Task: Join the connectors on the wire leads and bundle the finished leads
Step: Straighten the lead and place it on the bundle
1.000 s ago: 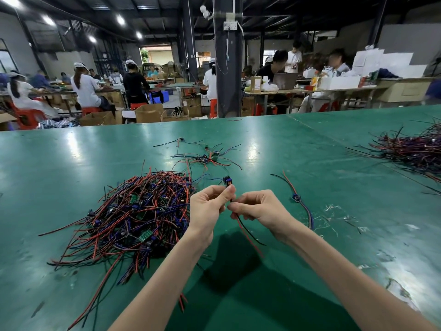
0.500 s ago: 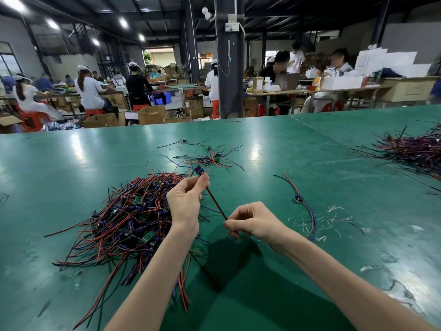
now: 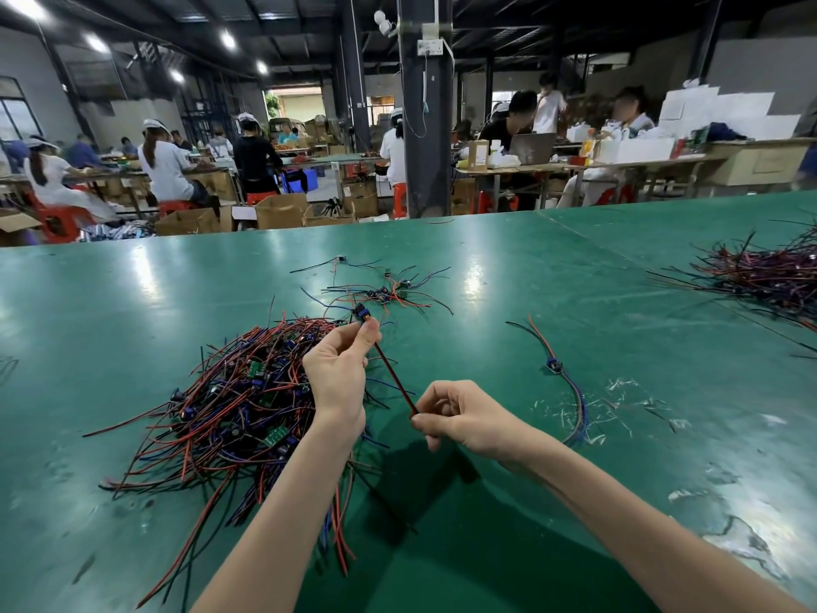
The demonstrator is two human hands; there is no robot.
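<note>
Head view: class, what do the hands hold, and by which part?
One thin red-and-black wire lead: left hand pinches it under its blue connector, right hand pinches its lower end.

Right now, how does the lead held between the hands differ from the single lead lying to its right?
The held lead is pulled straight between the left hand and right hand; the single lead lies untouched on the table, curved. The held lead's connector sits at the left hand; the single lead's sits mid-length. Both carry a blue connector.
</note>
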